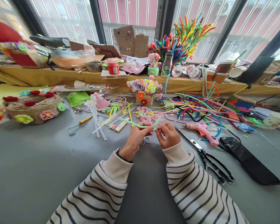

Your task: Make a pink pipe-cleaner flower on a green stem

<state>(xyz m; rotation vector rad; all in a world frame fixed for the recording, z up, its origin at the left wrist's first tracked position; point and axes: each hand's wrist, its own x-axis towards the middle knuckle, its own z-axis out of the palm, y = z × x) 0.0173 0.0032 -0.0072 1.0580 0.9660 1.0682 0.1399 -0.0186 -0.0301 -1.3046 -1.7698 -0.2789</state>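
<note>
Both hands meet over the middle of the grey table. My left hand (137, 138) pinches a light green pipe cleaner (135, 124), whose long end sticks out to the left. My right hand (168, 136) is closed on the same green pipe cleaner near its bend, where a short end points up. Pink pieces show between and behind the fingers; whether they are held is unclear. Just below the hands lie the white handles of small scissors (147, 140). Behind them is a pile of small pink pieces (142, 114).
Large scissors (200, 149), a pink glue gun (204, 131) and a black phone (249, 158) lie to the right. Many pipe cleaners (191, 104) spread behind. At the left are a flowered basket (37, 110), an orange-handled hook (84, 120) and clear glue sticks (99, 129).
</note>
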